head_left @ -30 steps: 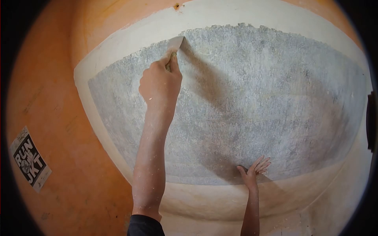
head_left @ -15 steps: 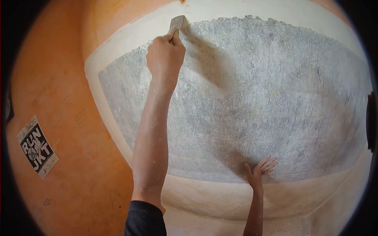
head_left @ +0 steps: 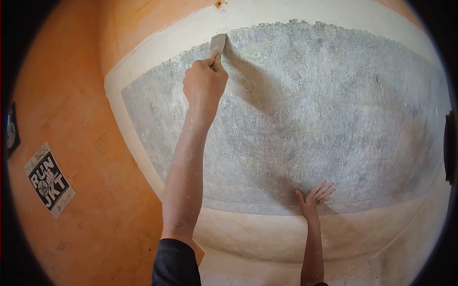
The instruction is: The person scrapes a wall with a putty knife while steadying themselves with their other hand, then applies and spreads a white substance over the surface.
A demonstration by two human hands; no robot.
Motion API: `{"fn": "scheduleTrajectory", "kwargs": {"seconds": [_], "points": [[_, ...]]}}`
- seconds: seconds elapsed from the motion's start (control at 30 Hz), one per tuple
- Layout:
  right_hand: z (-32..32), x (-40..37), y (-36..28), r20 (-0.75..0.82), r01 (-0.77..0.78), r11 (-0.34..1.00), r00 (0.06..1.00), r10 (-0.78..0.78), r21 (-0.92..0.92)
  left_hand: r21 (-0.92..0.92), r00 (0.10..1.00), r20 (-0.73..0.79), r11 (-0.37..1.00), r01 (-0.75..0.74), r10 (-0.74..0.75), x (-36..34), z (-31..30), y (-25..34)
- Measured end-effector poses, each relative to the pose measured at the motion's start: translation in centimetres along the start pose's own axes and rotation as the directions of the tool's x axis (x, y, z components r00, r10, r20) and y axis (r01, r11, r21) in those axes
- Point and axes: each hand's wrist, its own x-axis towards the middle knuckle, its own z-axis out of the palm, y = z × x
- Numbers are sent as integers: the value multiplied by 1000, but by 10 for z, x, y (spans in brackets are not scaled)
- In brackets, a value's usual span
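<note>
A metal scraper (head_left: 218,44) is held by its handle in my left hand (head_left: 206,83), with the fingers closed round it. Its flat blade points up and lies at the ragged upper edge of a rough grey patch (head_left: 305,119) on the wall. Whether the blade presses on the surface is hard to tell. Lower down on the right, my right hand (head_left: 315,198) rests against the grey patch near its bottom edge, fingers spread and holding nothing.
A cream-white border (head_left: 253,228) surrounds the grey patch. On the left is an orange wall (head_left: 90,190) with faint scribbles and a black-and-white sticker (head_left: 49,180). A dark object (head_left: 13,131) sits at the far left, and another (head_left: 450,148) at the right edge.
The scraper in my left hand has moved down from the white border toward the grey edge. My right hand stays near the patch's bottom edge. The view has shifted slightly.
</note>
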Motion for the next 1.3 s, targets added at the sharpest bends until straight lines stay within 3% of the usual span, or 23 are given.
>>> {"fn": "scheduleTrajectory", "kwargs": {"seconds": [0.3,0.43,0.53,0.67,0.73,0.97,1.1,1.17,1.3], "points": [[3,5,0,18,52,999,998,-52,1,-3,998,-29,999,-48,48,3,-5,2],[2,0,4,28,50,998,998,-49,-34,-22,992,113,998,53,-50,-8,-10,16],[5,2,7,38,50,998,998,-49,-23,-4,1000,-4,1000,4,-4,0,-4,14],[-9,1,1,111,23,1000,994,-21,-13,-1,995,96,1000,-8,8,-21,-18,-1],[-11,-2,1,125,55,998,991,-50,-37,4,995,62,997,83,-83,-11,-16,-8],[3,-1,5,82,60,997,995,-55,-56,16,998,7,998,-65,65,-5,-11,-25],[4,-1,7,105,50,996,994,-43,-68,0,999,-13,1000,-30,30,29,-7,-12],[-1,-1,9,131,64,997,990,-58,-42,130,997,49,989,-70,64,10,-22,-5],[-3,-2,11,178,34,997,984,-20,-75,9,998,35,999,51,-51,5,-16,-14]]}}
